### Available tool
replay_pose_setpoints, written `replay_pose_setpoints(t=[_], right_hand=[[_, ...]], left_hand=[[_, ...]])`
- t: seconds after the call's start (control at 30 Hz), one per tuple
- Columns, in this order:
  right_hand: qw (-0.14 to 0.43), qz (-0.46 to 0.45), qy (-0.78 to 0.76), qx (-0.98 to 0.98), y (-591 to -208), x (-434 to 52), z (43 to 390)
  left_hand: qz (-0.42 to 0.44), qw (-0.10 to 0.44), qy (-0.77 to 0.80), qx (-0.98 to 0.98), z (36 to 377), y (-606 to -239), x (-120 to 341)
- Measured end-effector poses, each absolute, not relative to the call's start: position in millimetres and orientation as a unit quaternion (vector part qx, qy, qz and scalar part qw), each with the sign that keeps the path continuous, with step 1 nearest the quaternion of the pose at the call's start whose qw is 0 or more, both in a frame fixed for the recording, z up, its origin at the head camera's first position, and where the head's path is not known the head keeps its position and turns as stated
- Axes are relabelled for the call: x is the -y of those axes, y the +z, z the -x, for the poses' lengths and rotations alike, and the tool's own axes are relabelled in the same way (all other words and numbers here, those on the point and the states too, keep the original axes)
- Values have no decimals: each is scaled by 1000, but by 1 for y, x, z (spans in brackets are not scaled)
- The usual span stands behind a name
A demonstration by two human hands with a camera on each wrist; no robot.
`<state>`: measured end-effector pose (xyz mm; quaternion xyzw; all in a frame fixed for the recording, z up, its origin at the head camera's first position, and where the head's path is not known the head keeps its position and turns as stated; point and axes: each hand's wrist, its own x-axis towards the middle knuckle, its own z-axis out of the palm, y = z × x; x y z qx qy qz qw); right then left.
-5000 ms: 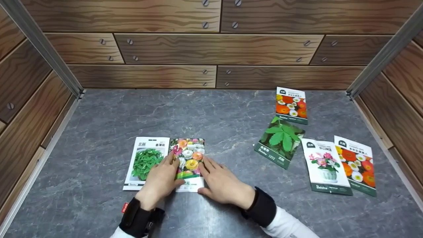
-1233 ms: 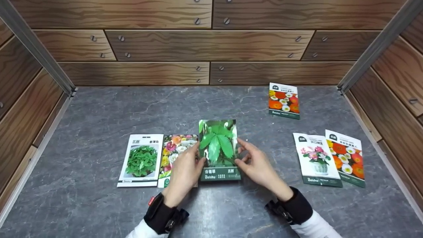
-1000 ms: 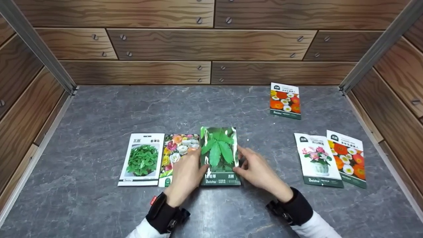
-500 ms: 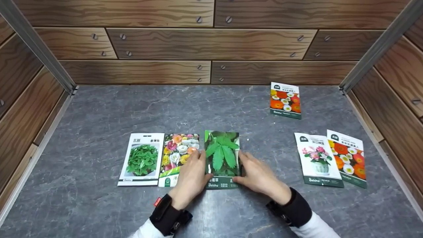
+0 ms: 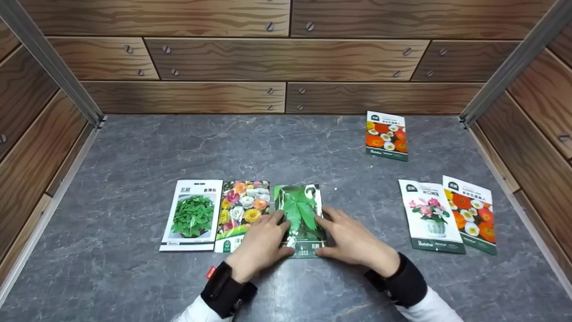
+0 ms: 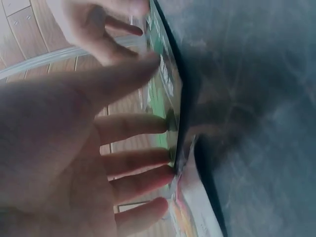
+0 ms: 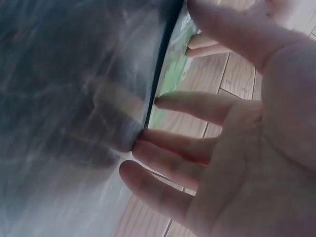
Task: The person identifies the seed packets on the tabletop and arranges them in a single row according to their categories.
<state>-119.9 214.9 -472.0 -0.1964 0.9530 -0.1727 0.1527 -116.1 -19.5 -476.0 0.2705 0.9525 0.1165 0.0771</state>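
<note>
Green-leaf seed packet [image 5: 298, 213]: lower half hidden under both hands, label strip partly covered; wrist views blurred, showing only its edge. Left hand [image 5: 260, 243] and right hand [image 5: 353, 239] lie flat with straight fingers pressing its two sides, gripping nothing. Just beside it to the left: mixed-flower packet [image 5: 243, 208], then mint packet [image 5: 193, 214], in one row. Well apart on the right: pink-flower packet [image 5: 428, 215] overlapping orange-poppy packet [image 5: 473, 212]; another orange packet [image 5: 386, 135] near the back wall. Lies flat on grey tabletop [image 5: 134, 152], centre front; long axis runs away from the person, top end pointing to the wall.

Seed packets [image 5: 299, 214]: six (two orange-flower [image 5: 386, 136]); hands [image 5: 261, 243]: two.
</note>
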Motion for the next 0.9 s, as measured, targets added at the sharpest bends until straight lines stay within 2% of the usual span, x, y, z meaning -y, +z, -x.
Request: replay_pose_setpoints(t=[0.5, 0.9], right_hand=[[179, 195, -165, -950, -476, -214, 120], [151, 207, -183, -949, -478, -211, 118]], left_hand=[[-266, 97, 116, -952, 118, -477, 23], [-257, 102, 129, -952, 121, -478, 28]])
